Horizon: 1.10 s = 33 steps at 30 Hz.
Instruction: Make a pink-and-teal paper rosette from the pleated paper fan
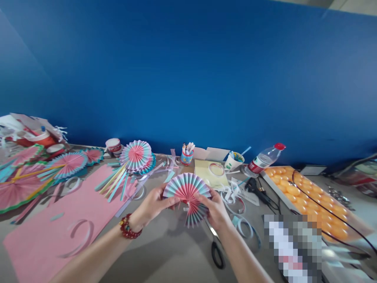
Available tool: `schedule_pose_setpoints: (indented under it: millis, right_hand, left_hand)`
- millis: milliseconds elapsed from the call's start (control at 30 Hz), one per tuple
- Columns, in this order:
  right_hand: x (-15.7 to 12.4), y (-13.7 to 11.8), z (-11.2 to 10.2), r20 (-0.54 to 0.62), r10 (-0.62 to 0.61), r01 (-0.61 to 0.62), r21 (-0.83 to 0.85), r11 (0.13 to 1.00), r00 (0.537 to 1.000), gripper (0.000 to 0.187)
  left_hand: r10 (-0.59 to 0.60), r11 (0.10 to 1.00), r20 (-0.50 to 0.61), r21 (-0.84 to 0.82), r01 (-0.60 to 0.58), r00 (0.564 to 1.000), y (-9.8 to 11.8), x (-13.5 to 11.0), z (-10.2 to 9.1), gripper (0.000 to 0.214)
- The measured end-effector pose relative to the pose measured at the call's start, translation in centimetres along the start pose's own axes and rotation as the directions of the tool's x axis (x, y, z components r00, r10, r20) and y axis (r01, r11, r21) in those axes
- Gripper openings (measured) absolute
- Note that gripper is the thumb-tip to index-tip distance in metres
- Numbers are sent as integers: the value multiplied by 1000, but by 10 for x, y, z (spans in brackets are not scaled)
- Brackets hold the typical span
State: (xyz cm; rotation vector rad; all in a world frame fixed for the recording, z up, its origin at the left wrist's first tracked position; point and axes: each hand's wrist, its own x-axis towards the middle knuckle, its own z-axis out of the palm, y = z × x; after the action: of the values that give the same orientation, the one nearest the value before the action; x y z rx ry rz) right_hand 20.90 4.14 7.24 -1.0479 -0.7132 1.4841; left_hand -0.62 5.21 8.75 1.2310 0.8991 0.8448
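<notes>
Pleated paper fan (187, 185), pink and blue, hung between the two hands over the middle of the counter (165, 263), spread most of the way round with a gap on its near left side. The left hand (154, 204) pinched its left edge, thumb in front and fingers behind; the right hand (217, 208) gripped its right side, thumb across the folds, the other fingers mostly hidden. A light, even pinch seemed best, with the gathered centre steadied while the folds were eased round evenly; a hard pull at one edge could have torn or flattened them. Black-handled scissors (216, 240) lay just beside the right hand, better kept off the paper. A round rosette (136, 155) sat farther left, by a pink sheet (64, 228).
</notes>
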Motion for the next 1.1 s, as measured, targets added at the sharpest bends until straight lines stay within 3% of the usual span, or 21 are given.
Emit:
schedule_pose_setpoints:
  millis: [333,500,633,700,833,967,1100]
  right_hand:
    - [0,4,5,-30,17,-15,42,999,999,44]
    - [-1,1,10,-46,19,-17,45,999,999,44]
    - [-2,2,13,-34,-26,28,42,999,999,43]
    - [-1,5,14,-29,-70,71,30,997,997,41]
    - [1,11,16,-15,-117,117,3,993,993,36]
    - [4,11,17,2,-88,88,12,996,996,36]
    - [4,6,18,5,-63,62,45,997,998,36]
  left_hand:
    - [-21,1000,3,-7,21,1000,-1,-1,0,32]
    - [-38,977,-61,-213,24,997,-1,-2,7,30]
    - [10,928,-51,-372,-28,999,-9,-1,19,32]
    - [62,943,-55,-325,-77,997,-16,1,25,34]
    - [170,982,-84,-74,-176,982,-26,3,30,32]
    - [174,983,-67,76,-169,982,-21,0,27,31]
    - [152,985,-8,83,-151,988,-12,-4,24,33]
